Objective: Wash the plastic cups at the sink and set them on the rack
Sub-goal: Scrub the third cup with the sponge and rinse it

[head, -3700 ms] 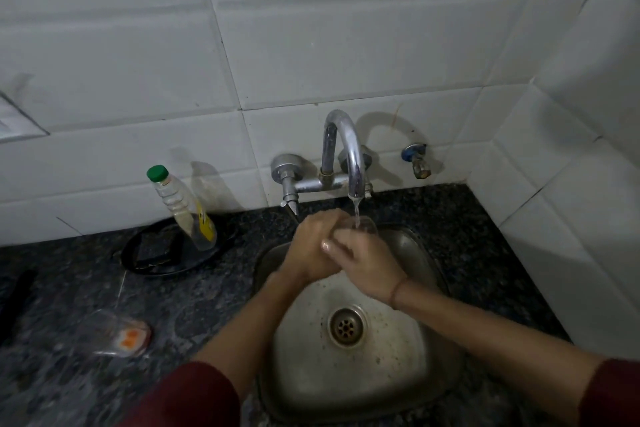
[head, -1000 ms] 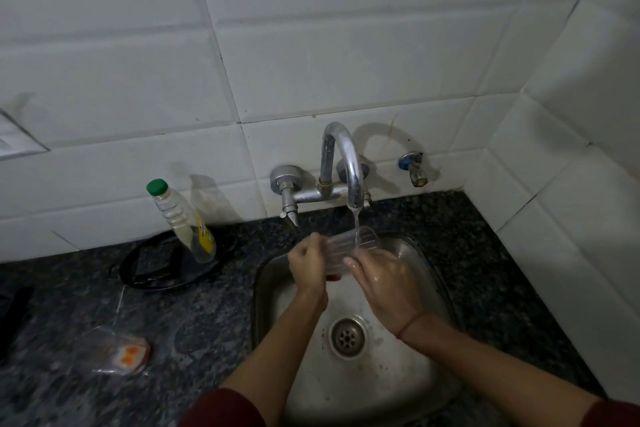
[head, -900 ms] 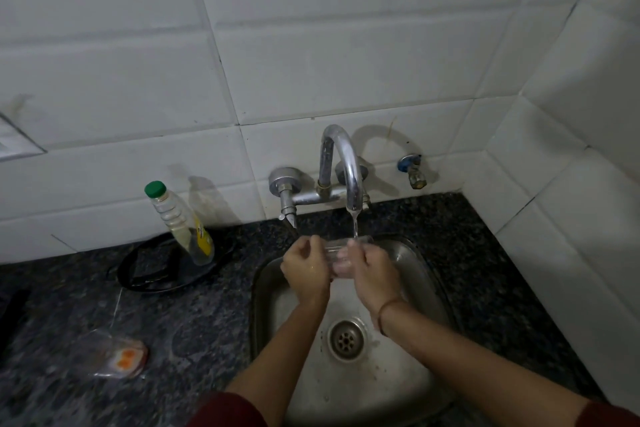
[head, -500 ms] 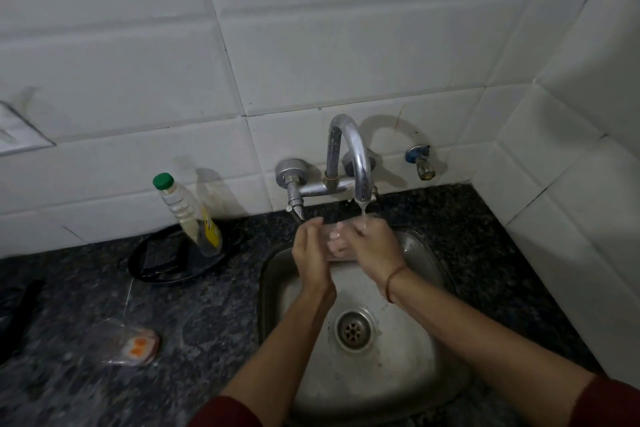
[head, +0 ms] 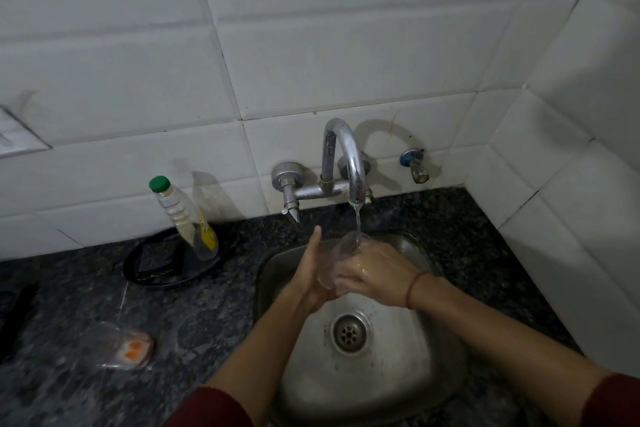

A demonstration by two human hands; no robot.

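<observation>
A clear plastic cup (head: 337, 258) is held over the steel sink (head: 426, 367), tilted with its mouth up toward the tap (head: 346, 163). A thin stream of water (head: 357, 222) runs from the spout onto its rim. My left hand (head: 311, 274) presses flat against the cup's left side, fingers straight and pointing up. My right hand (head: 375, 276) wraps the cup from the right, wet. A second clear cup (head: 117, 348) with an orange mark lies on its side on the counter at the left. No rack is in view.
A bottle with a green cap (head: 185, 218) leans in a black round tray (head: 173, 262) left of the sink. A small valve (head: 414, 168) sticks out of the tiled wall at the right. The dark granite counter (head: 173, 322) meets a tiled corner on the right.
The cup has turned mouth-up under the stream. My left hand has flattened against its side, and both hands have shifted slightly lower over the sink.
</observation>
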